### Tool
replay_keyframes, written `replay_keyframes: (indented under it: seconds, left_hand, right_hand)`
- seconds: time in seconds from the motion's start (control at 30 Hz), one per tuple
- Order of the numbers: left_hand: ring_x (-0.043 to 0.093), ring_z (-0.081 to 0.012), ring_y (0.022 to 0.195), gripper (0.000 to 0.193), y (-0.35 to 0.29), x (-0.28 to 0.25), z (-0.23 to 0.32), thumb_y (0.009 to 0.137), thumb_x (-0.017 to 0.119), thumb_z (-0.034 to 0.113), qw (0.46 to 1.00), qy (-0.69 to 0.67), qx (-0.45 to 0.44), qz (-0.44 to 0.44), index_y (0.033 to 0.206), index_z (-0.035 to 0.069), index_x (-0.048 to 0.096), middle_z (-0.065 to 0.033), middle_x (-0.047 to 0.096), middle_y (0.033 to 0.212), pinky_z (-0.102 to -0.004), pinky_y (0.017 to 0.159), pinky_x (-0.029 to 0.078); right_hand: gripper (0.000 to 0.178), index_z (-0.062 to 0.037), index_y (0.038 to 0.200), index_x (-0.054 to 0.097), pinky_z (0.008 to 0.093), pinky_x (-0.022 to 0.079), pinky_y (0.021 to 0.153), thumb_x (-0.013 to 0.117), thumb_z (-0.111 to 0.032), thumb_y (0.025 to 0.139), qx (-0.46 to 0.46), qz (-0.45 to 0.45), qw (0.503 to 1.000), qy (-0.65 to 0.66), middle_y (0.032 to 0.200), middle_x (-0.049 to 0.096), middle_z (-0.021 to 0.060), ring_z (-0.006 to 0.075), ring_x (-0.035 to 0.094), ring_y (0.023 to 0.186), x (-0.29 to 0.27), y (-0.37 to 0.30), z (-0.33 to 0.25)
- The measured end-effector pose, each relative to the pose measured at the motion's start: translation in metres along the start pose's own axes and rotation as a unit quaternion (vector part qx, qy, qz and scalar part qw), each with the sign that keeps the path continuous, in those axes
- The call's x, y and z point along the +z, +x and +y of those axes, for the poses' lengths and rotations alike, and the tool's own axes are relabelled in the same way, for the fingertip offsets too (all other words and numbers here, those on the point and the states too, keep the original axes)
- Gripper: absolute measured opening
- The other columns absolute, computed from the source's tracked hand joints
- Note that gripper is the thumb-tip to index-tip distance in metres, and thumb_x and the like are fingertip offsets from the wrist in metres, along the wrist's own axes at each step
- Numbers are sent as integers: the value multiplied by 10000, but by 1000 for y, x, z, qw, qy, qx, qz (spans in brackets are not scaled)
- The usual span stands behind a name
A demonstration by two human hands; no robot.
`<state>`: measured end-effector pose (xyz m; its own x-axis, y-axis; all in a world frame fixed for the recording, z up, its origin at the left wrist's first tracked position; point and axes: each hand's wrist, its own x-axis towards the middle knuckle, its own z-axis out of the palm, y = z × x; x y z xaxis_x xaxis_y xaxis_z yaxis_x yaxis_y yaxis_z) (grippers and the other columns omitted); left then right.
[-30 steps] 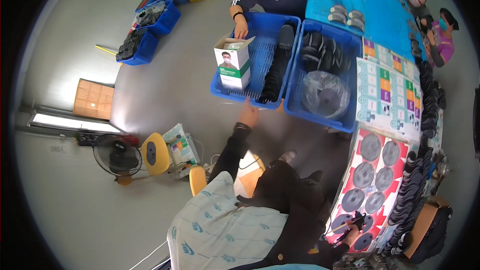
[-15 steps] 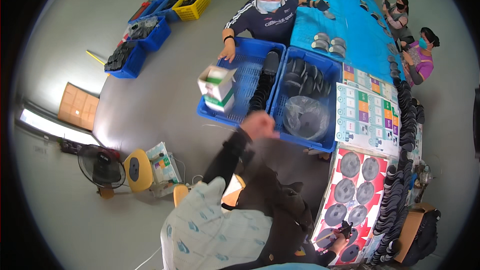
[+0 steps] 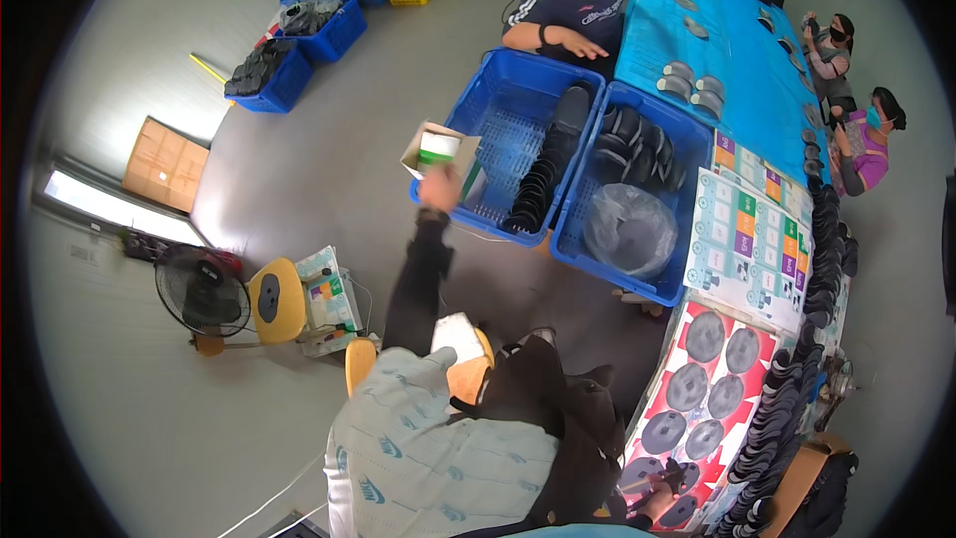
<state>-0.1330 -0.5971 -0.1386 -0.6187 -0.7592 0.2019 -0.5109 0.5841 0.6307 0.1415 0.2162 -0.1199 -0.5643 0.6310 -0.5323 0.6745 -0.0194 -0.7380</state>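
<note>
My left hand (image 3: 436,189) is stretched forward against the near side of an open white-and-green cardboard box (image 3: 465,151). Blur smears its fingers, so their grip does not show. The box stands tilted at the left corner of a blue plastic basket (image 3: 488,65), which holds a row of stacked black curved pads (image 3: 538,184). At the lower right, my right hand (image 3: 657,506) is closed around a small dark object (image 3: 679,476) I cannot make out. It is over a red-and-white board (image 3: 730,324) bearing several round grey pads (image 3: 687,386).
A second blue basket (image 3: 573,251) holds dark curved pieces and a clear plastic bag (image 3: 629,229). Across from me a masked co-worker (image 3: 588,10) sits beside a blue-covered table (image 3: 647,40). Long stacks of black pads (image 3: 822,269) line the right edge. A fan (image 3: 202,294) stands left.
My left hand has moved left and forward to the box. The co-worker's hand has drawn back from the basket toward the body. The whole view has shifted slightly.
</note>
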Motion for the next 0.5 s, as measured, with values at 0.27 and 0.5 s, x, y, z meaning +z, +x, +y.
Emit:
replay_keyframes:
  seconds: [0.27, 0.5]
  left_hand:
    - [485, -333, 1343, 310, 139, 6, -76, 845, 642, 73, 915, 269, 176, -243, 1147, 114, 701, -104, 580, 1379, -435, 1077, 453]
    - [688, -316, 869, 134, 124, -64, -68, 847, 633, 52, 955, 48, 244, -164, 933, 128, 702, -120, 714, 896, -374, 821, 548]
  right_hand:
    - [321, 47, 900, 707, 245, 478, 428, 527, -38, 649, -5, 13, 998, -53, 849, 711, 96, 197, 614, 596, -4, -6, -9]
    - [323, 48, 924, 698, 257, 488, 414, 531, -31, 659, -1, 20, 999, -37, 853, 707, 102, 198, 620, 574, 2, -8, -15]
